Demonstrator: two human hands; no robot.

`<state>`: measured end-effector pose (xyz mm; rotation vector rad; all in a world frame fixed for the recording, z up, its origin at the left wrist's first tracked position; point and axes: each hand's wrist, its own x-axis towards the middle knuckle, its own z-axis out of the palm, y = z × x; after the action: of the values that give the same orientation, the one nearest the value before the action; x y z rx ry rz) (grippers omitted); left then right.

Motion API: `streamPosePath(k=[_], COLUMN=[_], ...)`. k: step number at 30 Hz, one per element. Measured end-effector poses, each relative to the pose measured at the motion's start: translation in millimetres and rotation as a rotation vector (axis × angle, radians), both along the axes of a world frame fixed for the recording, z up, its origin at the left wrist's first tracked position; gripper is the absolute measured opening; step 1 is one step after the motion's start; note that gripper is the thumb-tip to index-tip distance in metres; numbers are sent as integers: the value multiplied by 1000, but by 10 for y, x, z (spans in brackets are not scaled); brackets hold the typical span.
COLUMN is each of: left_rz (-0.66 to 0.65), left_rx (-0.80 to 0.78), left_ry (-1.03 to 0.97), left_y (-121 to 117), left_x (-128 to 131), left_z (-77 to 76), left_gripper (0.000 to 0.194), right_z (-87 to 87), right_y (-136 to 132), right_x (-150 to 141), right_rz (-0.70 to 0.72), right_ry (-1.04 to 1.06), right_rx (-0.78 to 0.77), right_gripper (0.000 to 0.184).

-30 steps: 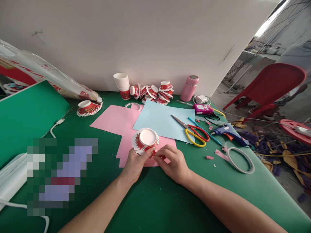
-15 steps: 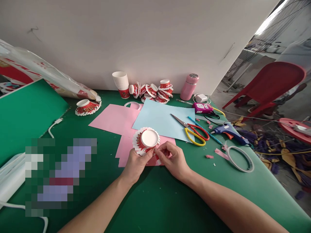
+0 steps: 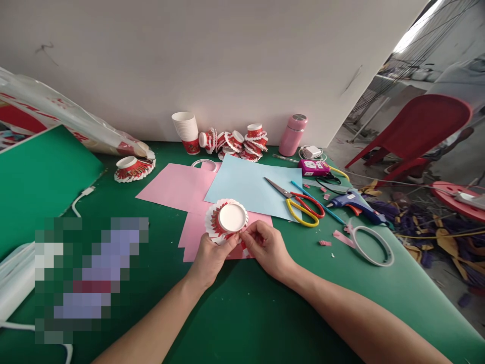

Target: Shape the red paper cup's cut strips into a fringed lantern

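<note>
A red and white paper cup [image 3: 232, 217], its wall cut into strips that fan out and fold round the base, is held bottom up above the pink paper [image 3: 189, 253]. My left hand [image 3: 212, 255] is closed on its near left edge. The fingers of my right hand [image 3: 267, 247] pinch at the near right edge, on a strip of the cup. Its fingertips almost meet my left thumb, and the exact grip is partly hidden. Light blue paper [image 3: 246, 187] lies just beyond, with scissors [image 3: 293, 199] resting on its right side.
Along the wall stand a stack of paper cups [image 3: 186, 132], several cut cups [image 3: 235, 141] and a pink bottle [image 3: 293, 134]. On the right lie a glue gun [image 3: 358, 205], a roll of tape [image 3: 373, 246] and a purple box [image 3: 313, 168]. Another cut cup [image 3: 134, 169] sits left.
The view has shifted slightly, so the scene sits a little further left. Both hands keep nearly the same hold on the cup, with only small finger movement.
</note>
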<state>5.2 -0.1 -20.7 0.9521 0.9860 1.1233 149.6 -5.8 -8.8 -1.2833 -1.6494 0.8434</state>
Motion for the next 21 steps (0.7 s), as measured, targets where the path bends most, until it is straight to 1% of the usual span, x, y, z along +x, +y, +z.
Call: streamPosePath(k=[5,9,11,15,21], left_rz=[-20,-28,-55,-87,-110], left_rx=[-11,-16,-17,-25,-17], left_ry=[-28,-45,-50,-73,-106], left_y=[15,24,28,36,43], left_x=[2,-12,-21,-30,-21], left_z=[9,34,54,88,95], left_gripper=[21,25,23,20,25], right_z=[9,-14,-24,-22,-39], right_y=[9,31,39,40,42], right_x=[6,12,13,11,13], right_rz=[4,72,106,119,155], right_ry=[35,173,241,312,374], right_rx=[-82,-199,-242,-278,-341], right_gripper=[24,32,37,43,47])
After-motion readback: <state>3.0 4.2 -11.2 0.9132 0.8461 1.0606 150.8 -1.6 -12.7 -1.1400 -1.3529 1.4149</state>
